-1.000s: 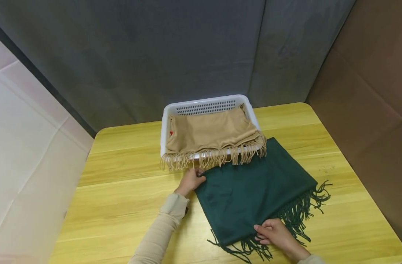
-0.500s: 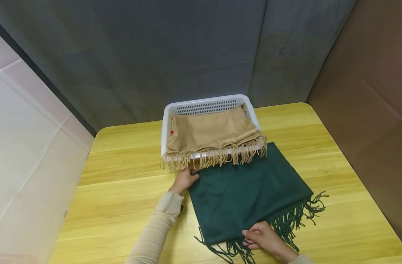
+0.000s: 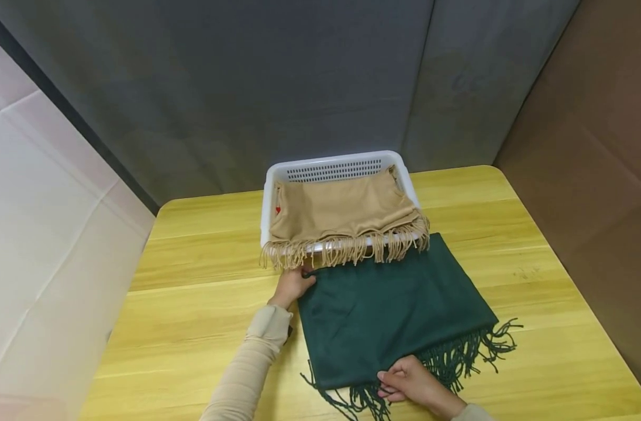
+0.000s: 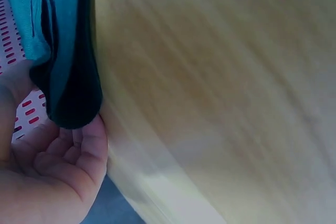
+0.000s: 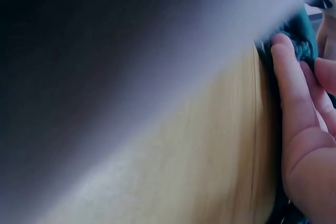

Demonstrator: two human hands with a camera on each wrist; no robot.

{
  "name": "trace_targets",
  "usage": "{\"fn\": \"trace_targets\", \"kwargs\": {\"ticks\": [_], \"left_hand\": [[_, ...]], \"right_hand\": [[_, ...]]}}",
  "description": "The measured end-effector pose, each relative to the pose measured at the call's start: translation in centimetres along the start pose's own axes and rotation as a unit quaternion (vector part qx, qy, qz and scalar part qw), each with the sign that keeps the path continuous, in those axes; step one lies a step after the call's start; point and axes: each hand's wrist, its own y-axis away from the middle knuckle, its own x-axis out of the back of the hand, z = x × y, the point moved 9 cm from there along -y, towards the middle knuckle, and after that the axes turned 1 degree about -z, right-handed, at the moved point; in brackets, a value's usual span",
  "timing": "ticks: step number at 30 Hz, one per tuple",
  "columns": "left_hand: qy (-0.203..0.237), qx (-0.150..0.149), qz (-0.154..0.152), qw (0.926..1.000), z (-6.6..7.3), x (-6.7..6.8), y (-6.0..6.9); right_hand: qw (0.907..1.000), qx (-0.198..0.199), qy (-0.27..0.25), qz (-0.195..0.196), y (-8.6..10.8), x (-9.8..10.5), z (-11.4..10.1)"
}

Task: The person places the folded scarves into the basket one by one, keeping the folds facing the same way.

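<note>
A folded dark green scarf (image 3: 389,316) with fringe along its near edge lies on the table in the head view. My left hand (image 3: 291,286) pinches its far left corner, close to the basket's front. In the left wrist view the scarf's folded layers (image 4: 71,77) sit between thumb and fingers of the left hand (image 4: 58,166). My right hand (image 3: 412,383) pinches the near fringed edge around its middle. The right wrist view has the right hand (image 5: 307,114) with green cloth (image 5: 302,38) between thumb and fingers; a blurred pale shape covers much of that view.
A white plastic basket (image 3: 333,159) stands at the back of the wooden table (image 3: 194,304). Inside lies a folded tan scarf (image 3: 341,204), its fringe hanging over the front rim above the green scarf's far edge. A grey cloth wall (image 3: 278,76) rises behind.
Both hands have shifted left with the green scarf, the right hand further than the left. The scarf has turned slightly, its right corner coming nearer. The basket stays put.
</note>
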Motion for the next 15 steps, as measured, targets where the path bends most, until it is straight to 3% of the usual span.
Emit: {"fn": "trace_targets", "kwargs": {"ticks": [2, 4, 10, 15], "left_hand": [[0.005, 0.005, -0.002, 1.0, 6.1, 4.5, 2.7], [0.001, 0.029, -0.016, 0.9995, 9.9, 7.3, 4.6], [-0.002, 0.05, -0.028, 0.9984, 9.5, 7.4, 5.9], [0.001, 0.058, -0.037, 0.9976, 9.3, 7.3, 7.2]], "right_hand": [[0.9999, -0.008, -0.004, -0.006, 0.0, 0.1, 0.2], [0.9998, -0.012, -0.008, -0.013, 0.2, 0.4, 0.2], [0.9999, 0.011, 0.003, -0.006, 1.2, 2.3, -1.6], [0.9972, 0.052, 0.036, 0.038, 2.1, 5.6, -4.2]]}}
